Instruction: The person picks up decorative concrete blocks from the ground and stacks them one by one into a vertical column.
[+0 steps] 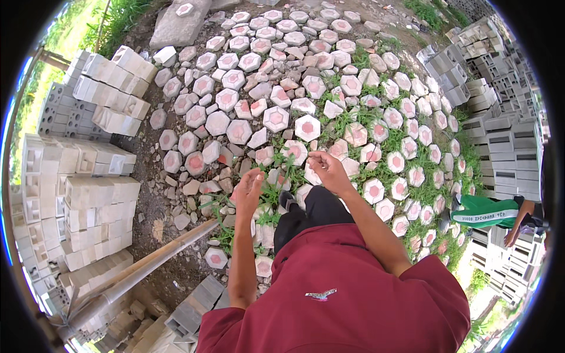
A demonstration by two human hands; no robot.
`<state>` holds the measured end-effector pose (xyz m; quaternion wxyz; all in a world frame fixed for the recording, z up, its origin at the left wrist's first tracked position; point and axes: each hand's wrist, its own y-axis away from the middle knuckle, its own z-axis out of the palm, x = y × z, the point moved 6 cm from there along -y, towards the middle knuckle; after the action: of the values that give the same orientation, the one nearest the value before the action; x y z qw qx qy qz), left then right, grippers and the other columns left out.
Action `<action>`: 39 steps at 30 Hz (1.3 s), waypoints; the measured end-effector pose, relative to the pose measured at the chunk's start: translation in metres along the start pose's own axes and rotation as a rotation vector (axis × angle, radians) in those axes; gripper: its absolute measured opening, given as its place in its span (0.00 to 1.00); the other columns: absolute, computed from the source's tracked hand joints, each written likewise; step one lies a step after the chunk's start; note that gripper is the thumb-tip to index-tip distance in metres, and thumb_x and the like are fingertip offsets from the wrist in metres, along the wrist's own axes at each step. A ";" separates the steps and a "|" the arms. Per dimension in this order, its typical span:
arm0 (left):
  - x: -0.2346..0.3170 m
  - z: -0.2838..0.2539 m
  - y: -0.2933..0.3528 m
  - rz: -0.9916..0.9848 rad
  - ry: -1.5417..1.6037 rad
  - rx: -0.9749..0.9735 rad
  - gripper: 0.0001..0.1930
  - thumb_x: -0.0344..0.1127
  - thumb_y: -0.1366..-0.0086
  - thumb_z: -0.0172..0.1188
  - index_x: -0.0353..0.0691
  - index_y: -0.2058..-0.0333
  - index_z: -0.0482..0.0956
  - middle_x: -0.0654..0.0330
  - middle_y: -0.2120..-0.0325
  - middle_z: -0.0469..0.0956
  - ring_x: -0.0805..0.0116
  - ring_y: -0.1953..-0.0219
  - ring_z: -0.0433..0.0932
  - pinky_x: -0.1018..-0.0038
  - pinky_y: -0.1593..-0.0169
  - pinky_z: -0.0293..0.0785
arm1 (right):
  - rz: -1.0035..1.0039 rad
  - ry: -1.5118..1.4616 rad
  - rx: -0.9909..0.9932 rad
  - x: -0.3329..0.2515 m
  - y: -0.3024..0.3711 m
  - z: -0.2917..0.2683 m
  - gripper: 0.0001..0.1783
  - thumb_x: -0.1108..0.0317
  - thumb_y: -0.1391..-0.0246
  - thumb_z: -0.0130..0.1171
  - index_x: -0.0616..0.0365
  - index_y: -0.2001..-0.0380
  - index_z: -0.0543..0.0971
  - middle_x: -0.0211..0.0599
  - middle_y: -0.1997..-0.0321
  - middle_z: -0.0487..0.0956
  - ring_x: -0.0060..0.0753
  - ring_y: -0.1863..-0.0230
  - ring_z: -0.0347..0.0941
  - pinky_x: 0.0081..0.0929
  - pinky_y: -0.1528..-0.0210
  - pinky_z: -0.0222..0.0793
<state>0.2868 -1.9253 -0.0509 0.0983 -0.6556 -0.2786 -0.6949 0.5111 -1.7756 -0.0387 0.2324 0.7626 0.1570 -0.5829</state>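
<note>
My left hand (249,186) is raised in front of me over grass and broken stone, fingers loosely bent and apart, holding nothing. To its right, my right hand (328,170) hangs above the paving, its fingers half curled and apart, also with nothing in it. Neither hand appears to touch anything. Beneath and beyond them lie many hexagonal paving blocks with pinkish centres; a whole paver (307,127) is just ahead of my right hand, and another paver (294,152) lies between the hands. Weeds (286,170) grow in the gaps.
Concrete blocks (100,203) are stacked along the left, and more hollow blocks (500,132) on the right. A long pole (159,254) slants at lower left. A person in green (488,210) stands at the right. A stone slab (179,23) lies at the far end, with rubble (220,176) nearer.
</note>
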 end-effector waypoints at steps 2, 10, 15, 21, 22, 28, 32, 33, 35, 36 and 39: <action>0.026 -0.004 -0.041 0.062 -0.228 -0.051 0.15 0.37 0.31 0.54 0.33 0.51 0.73 0.58 0.58 0.79 0.71 0.54 0.77 0.74 0.51 0.73 | 0.007 0.013 0.033 -0.007 -0.017 -0.005 0.21 0.58 0.40 0.57 0.66 0.52 0.76 0.39 0.62 0.81 0.26 0.63 0.76 0.25 0.57 0.72; 0.084 0.008 -0.156 0.093 -0.161 -0.061 0.15 0.36 0.32 0.55 0.32 0.51 0.73 0.58 0.58 0.79 0.73 0.56 0.76 0.77 0.52 0.71 | 0.049 -0.166 0.094 -0.028 -0.122 -0.019 0.18 0.61 0.40 0.57 0.65 0.54 0.76 0.36 0.65 0.81 0.24 0.64 0.76 0.23 0.58 0.71; 0.068 0.048 -0.208 0.040 -0.034 -0.077 0.15 0.35 0.32 0.56 0.30 0.51 0.73 0.57 0.58 0.79 0.72 0.55 0.76 0.77 0.50 0.71 | -0.080 0.060 0.036 -0.044 -0.214 -0.037 0.21 0.59 0.43 0.59 0.66 0.55 0.76 0.42 0.65 0.81 0.32 0.64 0.79 0.28 0.58 0.73; 0.084 0.102 -0.288 -0.149 -0.158 -0.077 0.18 0.40 0.34 0.58 0.30 0.54 0.76 0.55 0.61 0.80 0.70 0.59 0.78 0.73 0.53 0.73 | -0.099 0.118 -0.132 -0.081 -0.308 -0.070 0.21 0.60 0.45 0.59 0.66 0.54 0.76 0.44 0.66 0.81 0.33 0.63 0.79 0.29 0.58 0.74; 0.096 0.111 -0.309 -0.138 -0.150 -0.068 0.18 0.40 0.34 0.58 0.30 0.54 0.76 0.55 0.61 0.80 0.70 0.59 0.78 0.73 0.53 0.73 | -0.095 0.065 -0.166 -0.078 -0.322 -0.074 0.21 0.58 0.42 0.59 0.64 0.54 0.76 0.40 0.64 0.81 0.29 0.63 0.77 0.27 0.58 0.73; 0.159 0.138 -0.415 0.086 -0.216 -0.043 0.17 0.39 0.34 0.58 0.30 0.55 0.75 0.52 0.61 0.80 0.64 0.58 0.80 0.71 0.53 0.74 | -0.057 0.148 -0.132 -0.098 -0.420 -0.111 0.22 0.57 0.43 0.59 0.62 0.51 0.76 0.42 0.63 0.81 0.33 0.61 0.78 0.29 0.56 0.73; 0.168 0.138 -0.488 -0.065 -0.304 -0.104 0.16 0.38 0.35 0.59 0.29 0.56 0.76 0.53 0.62 0.80 0.69 0.58 0.79 0.74 0.53 0.74 | -0.041 0.073 -0.052 -0.100 -0.481 -0.129 0.19 0.60 0.42 0.59 0.63 0.54 0.77 0.38 0.64 0.81 0.27 0.62 0.77 0.26 0.57 0.72; 0.174 0.138 -0.507 -0.040 -0.304 -0.072 0.16 0.38 0.35 0.59 0.29 0.56 0.76 0.54 0.63 0.80 0.70 0.59 0.79 0.75 0.55 0.74 | 0.008 0.013 -0.034 -0.091 -0.497 -0.133 0.19 0.60 0.41 0.59 0.63 0.53 0.76 0.37 0.63 0.81 0.25 0.62 0.77 0.25 0.57 0.72; 0.178 0.134 -0.553 -0.032 -0.249 -0.068 0.16 0.38 0.35 0.59 0.29 0.56 0.76 0.54 0.63 0.81 0.70 0.60 0.79 0.75 0.56 0.74 | 0.121 -0.184 -0.032 -0.076 -0.532 -0.139 0.17 0.61 0.38 0.56 0.63 0.52 0.75 0.34 0.60 0.81 0.22 0.61 0.76 0.21 0.58 0.72; 0.177 0.132 -0.576 -0.038 -0.180 -0.060 0.17 0.38 0.35 0.59 0.30 0.56 0.76 0.55 0.64 0.81 0.70 0.60 0.79 0.75 0.56 0.75 | 0.136 -0.186 -0.023 -0.073 -0.552 -0.143 0.17 0.61 0.38 0.56 0.63 0.52 0.75 0.34 0.60 0.81 0.22 0.61 0.76 0.21 0.58 0.72; 0.206 0.125 -0.645 0.057 -0.330 -0.100 0.17 0.38 0.34 0.57 0.31 0.53 0.75 0.55 0.64 0.81 0.69 0.61 0.80 0.74 0.57 0.75 | 0.172 -0.251 0.150 -0.084 -0.607 -0.160 0.15 0.67 0.41 0.56 0.64 0.54 0.76 0.32 0.63 0.81 0.19 0.64 0.75 0.18 0.63 0.69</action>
<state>0.0453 -1.2813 -0.0200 0.0380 -0.7725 -0.2372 -0.5878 0.3089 -1.1760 -0.0277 0.2415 0.7099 0.0168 -0.6614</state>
